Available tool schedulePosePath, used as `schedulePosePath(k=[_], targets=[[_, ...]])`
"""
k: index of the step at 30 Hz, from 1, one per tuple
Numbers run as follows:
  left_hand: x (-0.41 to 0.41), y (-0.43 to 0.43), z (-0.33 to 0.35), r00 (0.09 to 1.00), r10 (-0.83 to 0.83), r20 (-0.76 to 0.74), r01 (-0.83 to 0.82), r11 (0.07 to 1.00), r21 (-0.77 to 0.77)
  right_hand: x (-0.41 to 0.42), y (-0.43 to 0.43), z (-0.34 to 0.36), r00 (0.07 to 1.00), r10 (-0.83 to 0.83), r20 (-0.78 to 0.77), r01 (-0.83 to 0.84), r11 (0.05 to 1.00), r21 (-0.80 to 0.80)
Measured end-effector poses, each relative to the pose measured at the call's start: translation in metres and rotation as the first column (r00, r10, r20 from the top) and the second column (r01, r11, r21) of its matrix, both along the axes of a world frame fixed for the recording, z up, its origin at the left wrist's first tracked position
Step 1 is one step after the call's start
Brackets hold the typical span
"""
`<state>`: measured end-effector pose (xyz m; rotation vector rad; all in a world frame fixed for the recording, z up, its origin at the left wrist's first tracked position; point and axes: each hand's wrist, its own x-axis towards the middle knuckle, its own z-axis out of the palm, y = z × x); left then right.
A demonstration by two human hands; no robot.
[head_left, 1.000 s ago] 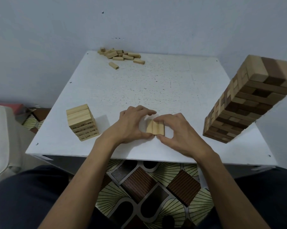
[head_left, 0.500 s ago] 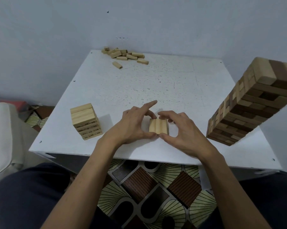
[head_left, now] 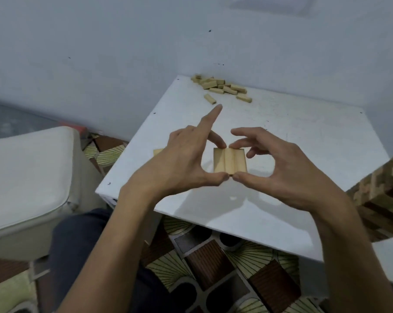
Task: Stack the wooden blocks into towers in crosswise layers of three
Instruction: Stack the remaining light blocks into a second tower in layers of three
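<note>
Presently in hand: three pale wooden blocks (head_left: 229, 160), side by side as one flat layer, pinched between both hands.
Left hand (head_left: 186, 161): thumb on the near end of the layer, a bent finger on the far end; index finger (head_left: 210, 118) stretched straight out, off the wood.
Right hand (head_left: 279, 168): thumb on the near end, a fingertip on the far end; other fingers loosely curled, touching nothing.
Position of layer: over the white table (head_left: 304, 136), towards its near left part; contact with the surface cannot be told.
Short stack (head_left: 157, 152): pale, mostly hidden behind the left hand, only a corner in sight.
Loose blocks (head_left: 220, 86): scattered heap at the table's far left corner, well apart from the hands.
Tall tower (head_left: 380, 199): pale and dark blocks mixed, at the right edge of view, blurred.
Surroundings: pale cushioned seat (head_left: 26, 177) to the left; patterned floor tiles (head_left: 213, 263) below.
</note>
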<state>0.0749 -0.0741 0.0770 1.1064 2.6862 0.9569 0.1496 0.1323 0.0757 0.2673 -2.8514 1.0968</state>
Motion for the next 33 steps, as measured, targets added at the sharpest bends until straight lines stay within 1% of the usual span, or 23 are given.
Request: schedulePosePath(k=[7,12,16,22,33], targets=[[-0.02,-0.062,-0.002,0.987,0.16,0.026,-0.161,0.987,0.014,-0.053,-0.051,-0.001,0.987,0.164,0.0,-0.164,0.987,0.004],[-0.03,-0.087,-0.018,0.979,0.198,0.042,-0.198,0.98,0.001,-0.075,-0.069,-0.011,0.973,0.225,0.041,-0.226,0.974,0.022],[-0.034,-0.093,-0.027,0.973,0.216,0.079,-0.218,0.976,0.023,-0.083,-0.074,-0.018,0.969,0.241,0.054,-0.244,0.968,0.06],[-0.036,-0.096,-0.032,0.969,0.217,0.114,-0.223,0.974,0.042,-0.088,-0.077,-0.023,0.969,0.238,0.069,-0.243,0.968,0.064],[-0.036,-0.095,-0.039,0.969,0.209,0.131,-0.219,0.974,0.065,-0.087,-0.075,-0.027,0.968,0.235,0.092,-0.241,0.969,0.059]])
